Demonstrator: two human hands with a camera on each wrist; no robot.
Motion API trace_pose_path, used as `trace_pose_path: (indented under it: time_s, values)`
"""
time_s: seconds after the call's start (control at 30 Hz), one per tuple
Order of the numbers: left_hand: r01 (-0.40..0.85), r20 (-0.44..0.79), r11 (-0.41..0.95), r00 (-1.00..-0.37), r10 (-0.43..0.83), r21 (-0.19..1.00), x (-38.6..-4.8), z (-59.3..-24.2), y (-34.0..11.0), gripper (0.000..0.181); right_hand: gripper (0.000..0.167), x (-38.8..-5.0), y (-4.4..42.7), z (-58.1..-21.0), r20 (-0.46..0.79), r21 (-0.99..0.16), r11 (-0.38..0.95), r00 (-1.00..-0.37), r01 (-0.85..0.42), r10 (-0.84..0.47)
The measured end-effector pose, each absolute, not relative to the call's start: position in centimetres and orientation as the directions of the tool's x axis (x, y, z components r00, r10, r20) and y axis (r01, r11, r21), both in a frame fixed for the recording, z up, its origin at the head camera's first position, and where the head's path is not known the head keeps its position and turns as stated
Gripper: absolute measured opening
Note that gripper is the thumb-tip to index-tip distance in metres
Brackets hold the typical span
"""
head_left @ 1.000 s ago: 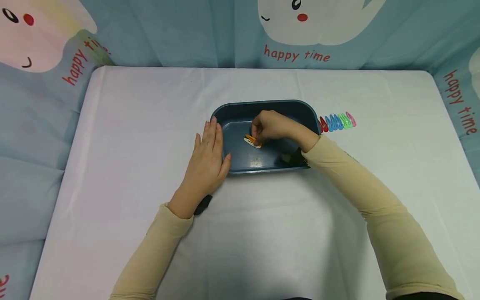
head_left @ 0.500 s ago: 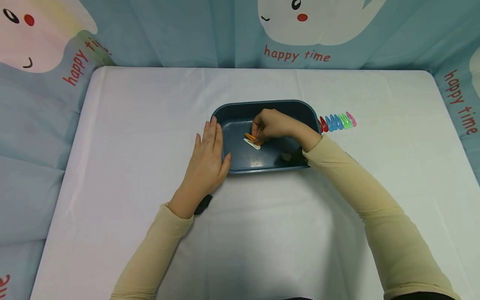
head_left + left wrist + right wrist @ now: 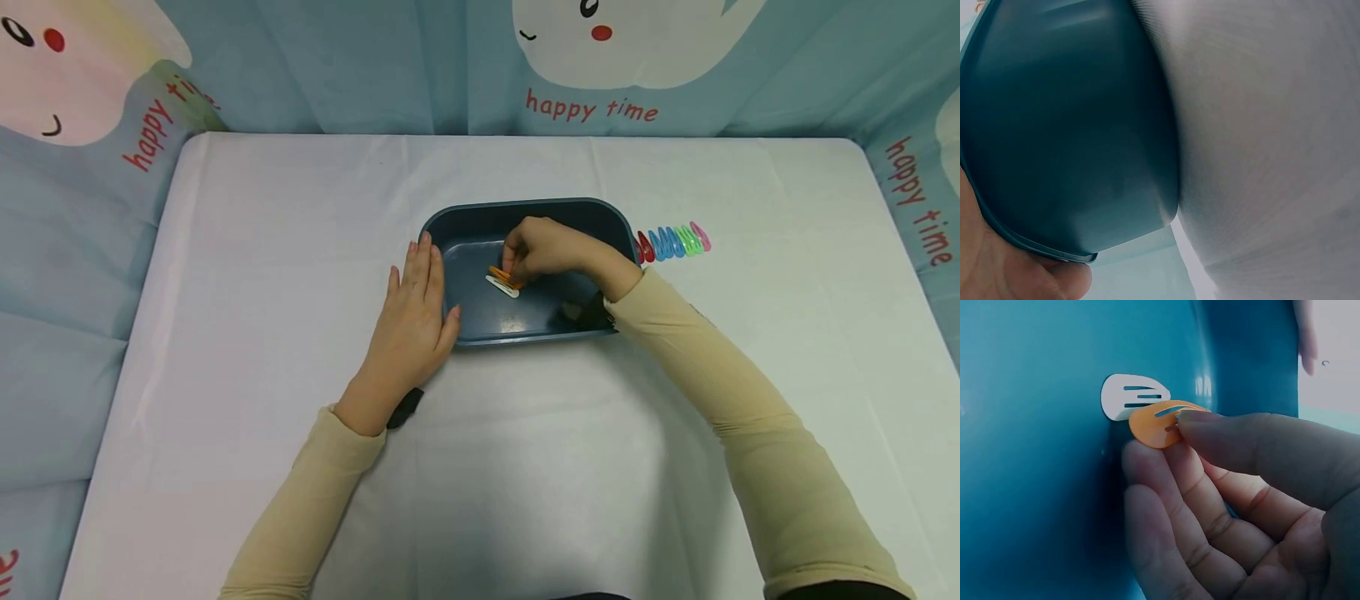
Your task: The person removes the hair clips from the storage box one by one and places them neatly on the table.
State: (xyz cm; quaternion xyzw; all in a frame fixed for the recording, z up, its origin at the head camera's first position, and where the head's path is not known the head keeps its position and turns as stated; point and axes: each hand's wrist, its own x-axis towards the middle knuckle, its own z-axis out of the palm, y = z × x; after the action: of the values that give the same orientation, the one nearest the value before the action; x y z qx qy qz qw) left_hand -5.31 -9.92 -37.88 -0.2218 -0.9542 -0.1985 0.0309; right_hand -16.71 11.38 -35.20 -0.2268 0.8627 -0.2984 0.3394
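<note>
My right hand is inside a dark blue tray, pinching an orange snap hair clip between thumb and fingers. Fingertips cover part of that clip. A white snap hair clip lies on the tray floor right beside it; in the right wrist view the orange one partly overlaps its narrow end. At the tray's left end, my left hand rests along the rim with fingers straight and the thumb apart. The left wrist view shows the tray's outer wall and part of that hand.
Just right of the tray, a row of hair clips in red, blue, green and pink lies on the white tabletop. A blue printed curtain borders the table at the back and sides.
The orange clip has shifted slightly up and away from the white clip, which now shows more fully in the head view. My left hand stays on the tray rim.
</note>
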Motion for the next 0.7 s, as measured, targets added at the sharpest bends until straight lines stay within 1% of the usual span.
trace_pose_path:
  time_s: [0.3,0.5,0.7]
  values:
    - [0.433,0.162,0.823,-0.902,0.401,0.368,-5.3,-37.8,-10.1,0.068,0.005,-17.0,11.5,-34.8,-0.417,-0.696,0.688,-0.666,-0.203,-0.619]
    - [0.427,0.159,0.824,-0.904,0.397,0.372,-5.3,-37.7,-10.1,0.069,0.004,-16.8,11.6,-34.3,-0.403,-0.695,0.690,-0.685,-0.202,-0.606]
    - [0.435,0.157,0.824,-0.900,0.406,0.364,-5.3,-37.8,-10.0,0.068,0.005,-16.3,12.5,-33.9,-0.358,-0.702,0.679,-0.716,-0.217,-0.599]
